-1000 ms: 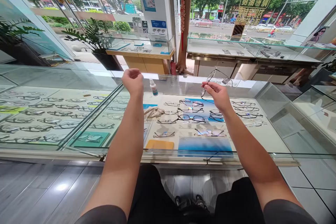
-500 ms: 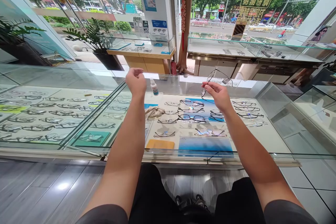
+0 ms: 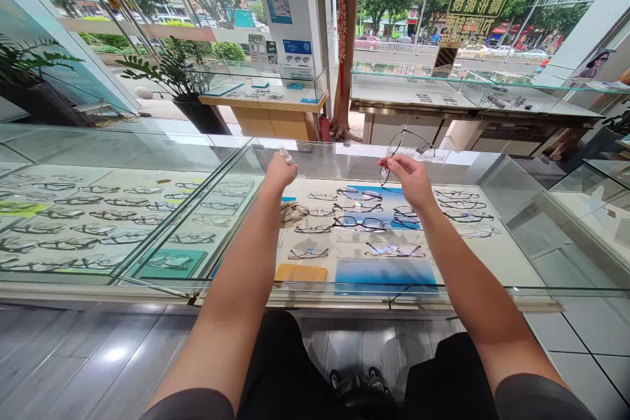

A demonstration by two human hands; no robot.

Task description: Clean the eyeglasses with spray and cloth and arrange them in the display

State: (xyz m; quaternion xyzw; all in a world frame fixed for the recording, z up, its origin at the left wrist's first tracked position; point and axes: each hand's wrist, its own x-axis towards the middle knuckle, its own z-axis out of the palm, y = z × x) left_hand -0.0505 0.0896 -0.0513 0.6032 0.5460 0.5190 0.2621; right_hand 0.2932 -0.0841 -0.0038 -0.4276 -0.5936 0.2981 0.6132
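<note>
Rows of spectacles (image 3: 360, 224) are lying across the bench (image 3: 514, 269) beneath your arms, with a blue sheet (image 3: 384, 275) and an orange pad (image 3: 301, 273) occupying its near side. Your left forearm is partly covering a beige cloth (image 3: 294, 214), while your right forearm is crossing over further frames.

Your right hand (image 3: 411, 178) is pinching the thin-rimmed glasses (image 3: 396, 143) between thumb and fingertips, holding them tilted above the bench's far part; a slender dark frame is ringing clear lenses. Well apart from them, your left hand (image 3: 279, 174) is curving about the spray bottle (image 3: 285, 156) near the far edge. A white nozzle is showing above the hand—the finger side is hidden, so you cannot tell how tightly it is closing.

The bench is presenting a glass top and a pale interior above a grey floor (image 3: 108, 348). Beyond it, a potted plant (image 3: 170, 69) is standing near a wood-fronted case (image 3: 268, 122), and a red extinguisher (image 3: 324, 128) is standing beside a wooden trunk (image 3: 348, 46).
</note>
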